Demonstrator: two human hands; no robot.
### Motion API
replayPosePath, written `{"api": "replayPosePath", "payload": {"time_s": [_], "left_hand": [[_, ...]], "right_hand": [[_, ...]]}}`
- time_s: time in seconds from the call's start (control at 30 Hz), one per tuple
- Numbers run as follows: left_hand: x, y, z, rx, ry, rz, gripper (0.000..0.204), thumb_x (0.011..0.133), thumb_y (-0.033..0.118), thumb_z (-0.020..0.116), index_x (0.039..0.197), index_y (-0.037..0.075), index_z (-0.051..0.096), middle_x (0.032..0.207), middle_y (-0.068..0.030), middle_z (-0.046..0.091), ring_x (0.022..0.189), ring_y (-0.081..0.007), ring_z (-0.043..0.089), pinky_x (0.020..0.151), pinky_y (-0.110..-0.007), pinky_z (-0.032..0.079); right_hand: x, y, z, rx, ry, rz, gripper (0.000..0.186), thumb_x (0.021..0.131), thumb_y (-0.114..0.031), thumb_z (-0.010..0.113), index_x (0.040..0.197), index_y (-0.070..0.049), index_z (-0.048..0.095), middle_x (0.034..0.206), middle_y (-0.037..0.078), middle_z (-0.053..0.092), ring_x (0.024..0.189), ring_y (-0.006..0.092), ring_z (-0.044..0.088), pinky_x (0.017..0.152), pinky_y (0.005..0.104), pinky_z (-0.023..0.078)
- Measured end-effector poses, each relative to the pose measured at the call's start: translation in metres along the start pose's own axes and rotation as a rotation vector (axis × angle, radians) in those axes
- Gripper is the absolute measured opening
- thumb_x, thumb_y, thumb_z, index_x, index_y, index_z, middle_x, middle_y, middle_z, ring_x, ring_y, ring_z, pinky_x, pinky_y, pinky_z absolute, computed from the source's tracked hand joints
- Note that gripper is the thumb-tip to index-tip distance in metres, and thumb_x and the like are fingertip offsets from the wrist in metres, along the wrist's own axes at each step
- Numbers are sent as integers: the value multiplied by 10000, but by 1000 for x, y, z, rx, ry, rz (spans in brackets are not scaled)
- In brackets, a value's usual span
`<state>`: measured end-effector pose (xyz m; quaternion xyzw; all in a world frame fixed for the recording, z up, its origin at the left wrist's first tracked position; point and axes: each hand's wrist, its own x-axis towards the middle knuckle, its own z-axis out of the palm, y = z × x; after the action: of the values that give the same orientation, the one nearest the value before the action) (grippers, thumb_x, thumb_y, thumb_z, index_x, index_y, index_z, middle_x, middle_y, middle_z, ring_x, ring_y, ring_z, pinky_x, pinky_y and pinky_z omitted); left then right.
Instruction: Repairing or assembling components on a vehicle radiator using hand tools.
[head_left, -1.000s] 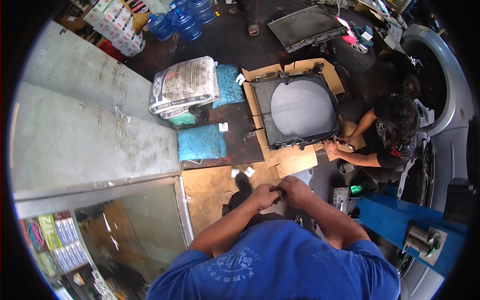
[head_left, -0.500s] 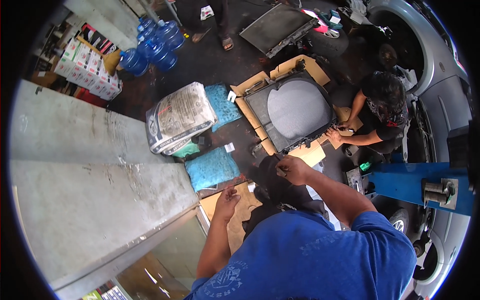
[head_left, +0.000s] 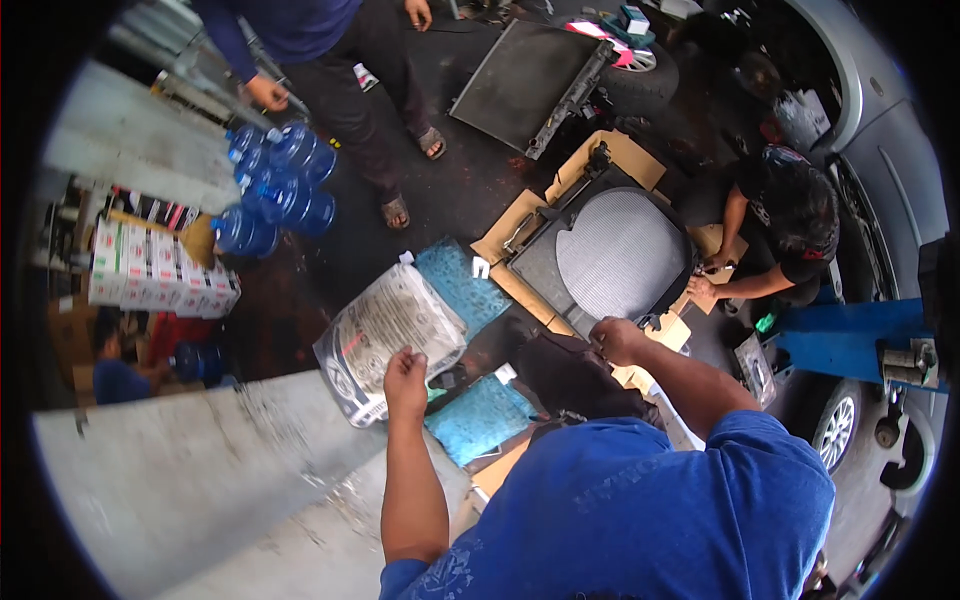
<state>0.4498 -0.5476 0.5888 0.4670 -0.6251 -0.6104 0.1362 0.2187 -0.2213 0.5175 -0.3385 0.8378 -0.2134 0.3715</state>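
My left hand [head_left: 405, 375] is raised with its fingers curled in, and I see nothing in it. It hovers over a plastic-wrapped printed package [head_left: 385, 335] on the floor. My right hand [head_left: 615, 340] is closed near the lower corner of a black radiator with a round fan shroud [head_left: 615, 250], which lies on flattened cardboard [head_left: 520, 225]. Whether that hand holds something small is hidden. A crouching co-worker [head_left: 790, 205] has a hand [head_left: 700, 290] on the radiator's right edge.
A second person [head_left: 340, 70] stands at the top beside several blue water bottles [head_left: 270, 190]. Another flat radiator [head_left: 520, 80] lies beyond. Teal cloth bundles [head_left: 480, 415] lie near my feet. Grey concrete slab [head_left: 200, 480] left; silver car [head_left: 880, 130] and blue lift arm [head_left: 850, 335] right.
My hands, held together in front of my chest before, have parted: left toward the wrapped package, right toward the radiator corner. My view has swung so the standing person shows.
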Motion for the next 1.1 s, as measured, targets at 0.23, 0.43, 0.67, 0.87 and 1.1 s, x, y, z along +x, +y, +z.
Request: {"api": "replayPosePath", "payload": {"time_s": [0.23, 0.43, 0.67, 0.87, 1.1], "left_hand": [[90, 93, 52, 38, -245, -44, 358, 866, 99, 651, 1169, -51, 534, 888, -43, 609, 779, -95, 567, 691, -213, 451], [135, 160, 112, 258, -619, 11, 351, 857, 124, 677, 1114, -93, 573, 893, -69, 636, 786, -93, 572, 697, -231, 472], [225, 235, 188, 381, -1067, -188, 225, 889, 141, 637, 1037, -27, 608, 826, -55, 638, 732, -96, 592, 626, -239, 473], [360, 241, 244, 530, -1132, -182, 110, 898, 72, 561, 924, -20, 616, 786, -55, 618, 640, -109, 570, 551, -230, 460], [517, 324, 305, 758, -1152, -117, 144, 870, 122, 607, 792, 1, 609, 644, -40, 577, 496, -95, 487, 438, -247, 370]], "right_hand": [[57, -61, -86, 41, 98, 106, 186, 788, -191, 585, 909, -82, 675, 973, 163, 615, 930, 348, 605, 830, 413, 489], [112, -130, -140, 72, 371, -109, 171, 773, -171, 629, 903, -63, 659, 887, 135, 594, 839, 334, 604, 742, 414, 503], [195, -169, -189, 46, 582, -236, 149, 703, -182, 661, 791, -75, 608, 812, 111, 567, 827, 321, 598, 717, 418, 500], [312, -160, -219, 26, 633, -84, 155, 703, -199, 656, 806, -86, 628, 832, 104, 590, 839, 307, 611, 743, 410, 506], [457, -170, -294, 196, 647, 125, 205, 706, -144, 634, 895, -75, 591, 863, 120, 594, 841, 323, 610, 769, 421, 499]]}}
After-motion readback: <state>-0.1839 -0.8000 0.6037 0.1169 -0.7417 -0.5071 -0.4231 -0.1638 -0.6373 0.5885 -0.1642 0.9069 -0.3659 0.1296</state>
